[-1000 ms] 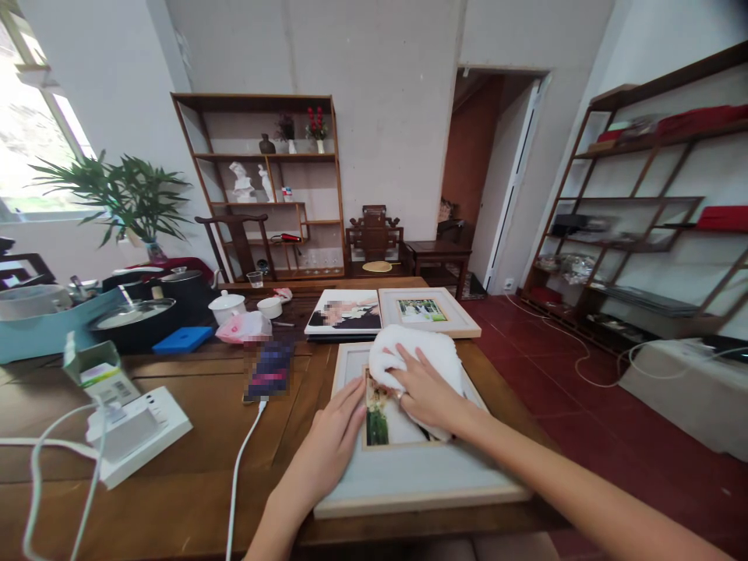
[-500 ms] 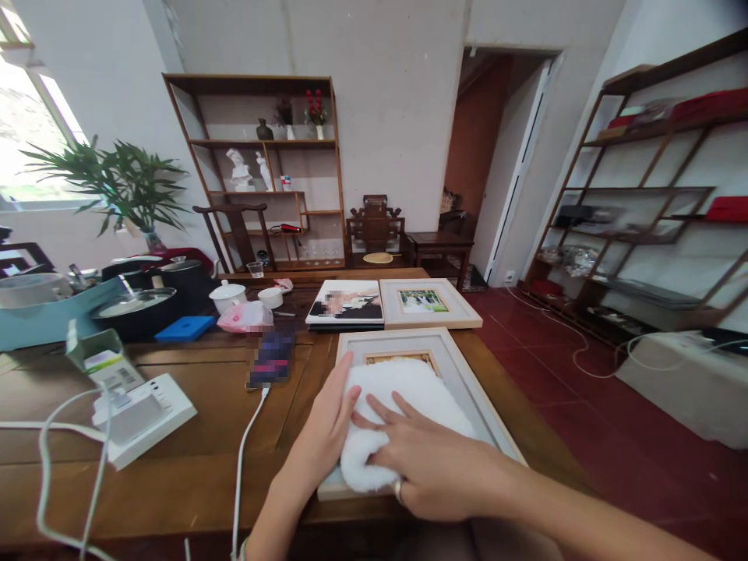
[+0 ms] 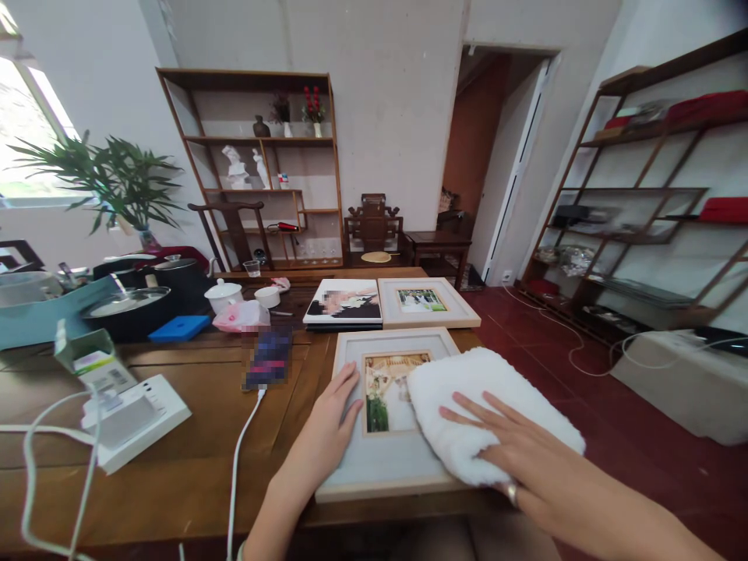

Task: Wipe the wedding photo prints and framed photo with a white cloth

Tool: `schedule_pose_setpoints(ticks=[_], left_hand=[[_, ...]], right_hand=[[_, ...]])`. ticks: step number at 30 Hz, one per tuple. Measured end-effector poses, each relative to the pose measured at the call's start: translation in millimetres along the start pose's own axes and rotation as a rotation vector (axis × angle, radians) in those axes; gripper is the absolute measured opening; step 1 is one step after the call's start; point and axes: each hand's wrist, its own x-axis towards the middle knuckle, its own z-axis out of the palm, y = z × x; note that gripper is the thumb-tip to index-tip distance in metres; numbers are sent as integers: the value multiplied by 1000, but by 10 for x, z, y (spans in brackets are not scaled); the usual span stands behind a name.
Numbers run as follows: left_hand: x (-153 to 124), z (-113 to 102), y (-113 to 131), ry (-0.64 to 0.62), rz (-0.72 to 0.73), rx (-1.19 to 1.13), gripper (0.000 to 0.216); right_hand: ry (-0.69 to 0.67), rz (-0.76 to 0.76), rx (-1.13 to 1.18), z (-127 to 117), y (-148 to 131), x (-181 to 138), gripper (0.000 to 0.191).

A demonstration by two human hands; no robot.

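Observation:
A picture frame (image 3: 347, 467) with a pale wooden border lies flat on the table, a wedding-like photo (image 3: 378, 389) in its middle. My left hand (image 3: 330, 417) rests over its left border, fingers stretched forward and thumb apart. Under my right hand (image 3: 514, 448) is a folded white fluffy towel (image 3: 467, 382). The right fingers are spread on top of it, and the thumb side meets its front fold. The towel covers the right part of the photo and frame and sticks out past the right border. A ring is on one right finger.
Behind lie another framed photo (image 3: 461, 313) and a stack of photo panels (image 3: 342, 304). Left on the wooden table (image 3: 204, 483) are a phone (image 3: 269, 358) with a white cable (image 3: 234, 460), a white charger box (image 3: 146, 421), a blue box (image 3: 179, 328), a teapot (image 3: 224, 298) and pots (image 3: 128, 308).
My right hand has slid to the right with the towel, uncovering much of the photo. My left hand stays at the frame's left border, no longer against the towel.

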Motion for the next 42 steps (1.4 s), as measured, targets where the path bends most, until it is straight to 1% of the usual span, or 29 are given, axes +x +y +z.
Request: schedule_pose_setpoints(ticks=[3, 5, 8, 10, 12, 14, 15, 17, 19, 21, 22, 23, 25, 27, 29, 31, 34, 37, 40, 42], left_hand=[[6, -17, 24, -41, -3, 25, 38], [4, -24, 30, -60, -1, 36, 38], [-4, -24, 28, -54, 22, 39, 39], [-8, -18, 20, -43, 30, 38, 38], [-10, -11, 10, -34, 31, 35, 38], [-9, -4, -2, -25, 38, 26, 37], [-8, -1, -7, -21, 42, 22, 37], [-5, 2, -14, -21, 41, 15, 37], [-1, 2, -17, -24, 31, 9, 37], [2, -2, -14, -25, 27, 3, 37], [3, -5, -10, -26, 29, 2, 36], [5, -8, -5, -25, 31, 3, 36], [7, -16, 9, -23, 38, 5, 35], [8, -25, 28, -19, 52, -4, 33], [9, -32, 43, -14, 69, -21, 32], [10, -32, 46, -10, 75, -29, 32], [13, -18, 26, -21, 60, -9, 35], [11, 0, -4, -32, 39, 14, 37], [7, 8, -19, -11, 43, 15, 36], [5, 8, -19, 0, 47, 14, 36]], right_hand=[[34, 19, 6, 56, 113, -78, 36], [92, 54, 23, 100, 198, -56, 33], [208, 179, 49, 120, 370, 78, 27], [307, 263, 40, 83, 496, 212, 30], [422, 287, 12, 12, 591, 362, 27], [525, 253, -29, -79, 620, 526, 20], [574, 220, -54, -127, 606, 616, 20], [664, 117, -119, -218, 533, 824, 33], [722, -30, -189, -287, 426, 1067, 50], [719, -134, -237, -312, 313, 1324, 55], [683, -177, -256, -301, 261, 1446, 55], [625, -223, -274, -275, 211, 1555, 53], [444, -337, -310, -182, 129, 1722, 47], [279, -429, -333, -65, 75, 1807, 43], [205, -454, -336, 27, 59, 1811, 44], [197, -433, -330, 62, 83, 1748, 46], [180, -387, -319, 28, 191, 1578, 49], [163, -296, -291, -21, 373, 1357, 51], [159, -199, -290, -63, 600, 1119, 58], [176, -103, -313, -119, 746, 973, 61]])
